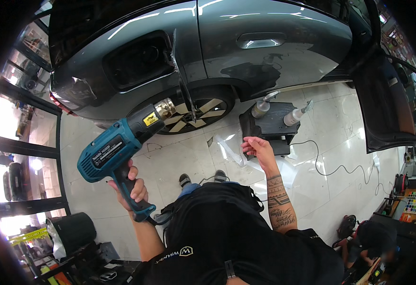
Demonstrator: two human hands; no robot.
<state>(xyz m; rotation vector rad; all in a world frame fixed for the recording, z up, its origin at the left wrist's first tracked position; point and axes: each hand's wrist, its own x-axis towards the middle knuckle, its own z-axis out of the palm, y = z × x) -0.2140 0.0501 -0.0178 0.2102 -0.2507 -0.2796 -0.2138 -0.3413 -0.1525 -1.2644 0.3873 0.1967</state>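
Note:
My left hand (133, 184) is wrapped round the handle of a teal heat gun (115, 147). Its metal nozzle (165, 109) points up and right, near the open flap (183, 83) on the side of a grey car (227, 42). Left of that flap is a dark recess (141, 59) in the car's rear panel. My right hand (258, 149) hangs before a black stool (274, 123), fingers curled together at the tips; whatever they may pinch cannot be made out. On the stool stand two spray bottles (261, 109) (294, 116).
Below the flap is the car's rear wheel (193, 114). Clear film (281, 173) lies on the tiled floor by the stool. A black cable (331, 172) runs off to the right, where a car door (388, 104) hangs open. At lower right a person (369, 240) crouches; a black bin (72, 232) lies lower left.

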